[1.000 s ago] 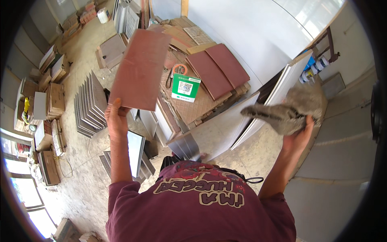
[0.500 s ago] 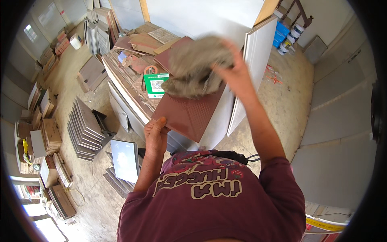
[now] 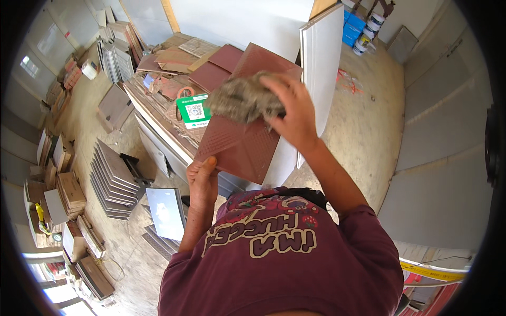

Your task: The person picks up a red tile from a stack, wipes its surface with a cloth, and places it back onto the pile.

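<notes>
A long reddish-brown tile (image 3: 240, 152) with raised dots is tilted up in front of me. My left hand (image 3: 202, 176) is closed on its near left corner, thumb on top. Over the tile's middle, my right hand (image 3: 295, 108) grips a crumpled grey-brown rag (image 3: 240, 99), which lies against the tile's face and hides part of it. The tile's far end shows beyond the rag. Just left of the rag is a green and white card (image 3: 194, 111) with a square code.
Beyond the tile, a cluttered bench (image 3: 158, 100) carries more brown tiles (image 3: 211, 73) and a roll of tape (image 3: 185, 92). A tall white panel (image 3: 320, 68) stands on the right. Racked grey tiles (image 3: 113, 179) stand on the floor at left, with cardboard boxes (image 3: 71, 192) farther left.
The rag in my right hand has come down and left onto the tile, uncovering the tile's far end. My left hand keeps its hold on the corner. The view has shifted slightly.
</notes>
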A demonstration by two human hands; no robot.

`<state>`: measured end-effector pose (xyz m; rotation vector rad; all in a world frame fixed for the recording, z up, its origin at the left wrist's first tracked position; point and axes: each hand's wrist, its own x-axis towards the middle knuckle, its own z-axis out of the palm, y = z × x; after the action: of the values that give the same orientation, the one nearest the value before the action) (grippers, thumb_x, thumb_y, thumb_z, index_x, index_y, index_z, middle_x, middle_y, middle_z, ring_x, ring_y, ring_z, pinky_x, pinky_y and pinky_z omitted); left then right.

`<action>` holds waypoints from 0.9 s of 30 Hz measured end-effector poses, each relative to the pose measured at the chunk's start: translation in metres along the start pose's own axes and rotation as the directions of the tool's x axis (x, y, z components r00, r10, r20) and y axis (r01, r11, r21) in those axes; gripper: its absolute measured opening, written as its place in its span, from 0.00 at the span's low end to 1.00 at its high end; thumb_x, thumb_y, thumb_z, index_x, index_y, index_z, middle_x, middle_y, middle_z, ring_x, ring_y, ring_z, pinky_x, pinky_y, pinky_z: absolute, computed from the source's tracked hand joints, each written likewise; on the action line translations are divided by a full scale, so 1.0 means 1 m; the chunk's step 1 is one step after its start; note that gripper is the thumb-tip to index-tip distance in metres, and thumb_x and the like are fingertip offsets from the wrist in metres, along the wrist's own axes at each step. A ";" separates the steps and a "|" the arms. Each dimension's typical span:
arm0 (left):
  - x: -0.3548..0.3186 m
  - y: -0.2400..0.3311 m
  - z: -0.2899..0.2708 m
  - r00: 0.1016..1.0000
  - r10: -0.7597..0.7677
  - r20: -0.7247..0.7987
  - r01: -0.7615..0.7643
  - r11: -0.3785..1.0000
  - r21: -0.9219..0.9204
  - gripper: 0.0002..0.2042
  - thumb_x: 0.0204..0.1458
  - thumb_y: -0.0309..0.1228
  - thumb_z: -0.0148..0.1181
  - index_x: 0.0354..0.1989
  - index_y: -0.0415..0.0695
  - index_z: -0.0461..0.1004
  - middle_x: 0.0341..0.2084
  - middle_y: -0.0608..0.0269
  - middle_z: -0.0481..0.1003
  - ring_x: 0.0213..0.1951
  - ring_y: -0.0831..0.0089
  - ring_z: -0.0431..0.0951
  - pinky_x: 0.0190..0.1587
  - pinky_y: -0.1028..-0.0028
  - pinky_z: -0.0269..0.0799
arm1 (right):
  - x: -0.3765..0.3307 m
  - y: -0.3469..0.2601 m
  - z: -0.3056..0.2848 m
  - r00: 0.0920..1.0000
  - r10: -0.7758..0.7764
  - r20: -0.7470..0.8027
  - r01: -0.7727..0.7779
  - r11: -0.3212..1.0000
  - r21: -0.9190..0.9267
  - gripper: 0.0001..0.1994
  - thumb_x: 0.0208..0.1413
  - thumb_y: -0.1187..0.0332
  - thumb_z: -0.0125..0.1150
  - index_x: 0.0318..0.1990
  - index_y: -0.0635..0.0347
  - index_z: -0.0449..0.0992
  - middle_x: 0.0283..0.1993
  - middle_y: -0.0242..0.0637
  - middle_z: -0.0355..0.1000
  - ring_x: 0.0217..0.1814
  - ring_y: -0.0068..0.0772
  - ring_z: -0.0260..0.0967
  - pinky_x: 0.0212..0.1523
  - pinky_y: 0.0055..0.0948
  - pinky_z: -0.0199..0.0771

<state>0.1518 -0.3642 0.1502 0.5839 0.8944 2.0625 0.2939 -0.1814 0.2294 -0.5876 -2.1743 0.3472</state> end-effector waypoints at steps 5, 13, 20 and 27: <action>-0.006 0.003 0.002 0.999 0.040 -0.006 -0.040 0.999 -0.006 0.07 0.52 0.28 0.55 0.34 0.38 0.76 0.40 0.57 0.75 0.41 0.69 0.74 0.46 0.68 0.68 | 0.011 0.017 -0.005 0.977 0.125 -0.172 -0.121 0.992 0.030 0.29 0.34 0.77 0.64 0.51 0.50 0.69 0.50 0.39 0.64 0.51 0.44 0.61 0.51 0.33 0.63; -0.017 0.004 -0.001 1.000 -0.010 -0.024 0.009 0.999 -0.037 0.10 0.52 0.30 0.55 0.39 0.37 0.74 0.40 0.57 0.75 0.41 0.68 0.75 0.46 0.67 0.70 | -0.019 -0.028 -0.004 0.999 -0.049 0.015 0.049 0.999 0.008 0.33 0.29 0.76 0.66 0.51 0.46 0.68 0.48 0.38 0.64 0.49 0.43 0.61 0.49 0.37 0.62; -0.026 0.005 0.005 1.000 -0.010 -0.016 0.009 0.999 -0.045 0.07 0.51 0.30 0.56 0.32 0.39 0.76 0.37 0.59 0.75 0.39 0.70 0.75 0.43 0.68 0.71 | 0.010 0.004 -0.009 0.996 0.019 -0.092 -0.016 0.999 0.030 0.30 0.34 0.71 0.66 0.52 0.45 0.68 0.50 0.39 0.63 0.50 0.44 0.61 0.52 0.36 0.62; -0.028 0.009 0.016 0.999 0.029 -0.029 -0.030 0.998 -0.049 0.08 0.52 0.31 0.55 0.34 0.40 0.75 0.35 0.62 0.76 0.36 0.72 0.75 0.42 0.69 0.70 | -0.014 0.011 -0.032 0.930 0.361 -0.066 -0.280 0.813 0.511 0.44 0.45 0.56 0.64 0.64 0.65 0.44 0.64 0.49 0.51 0.67 0.40 0.47 0.64 0.37 0.48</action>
<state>0.1736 -0.3845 0.1649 0.5455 0.8528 2.1182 0.3301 -0.1774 0.2353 -0.6593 -1.7249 0.9767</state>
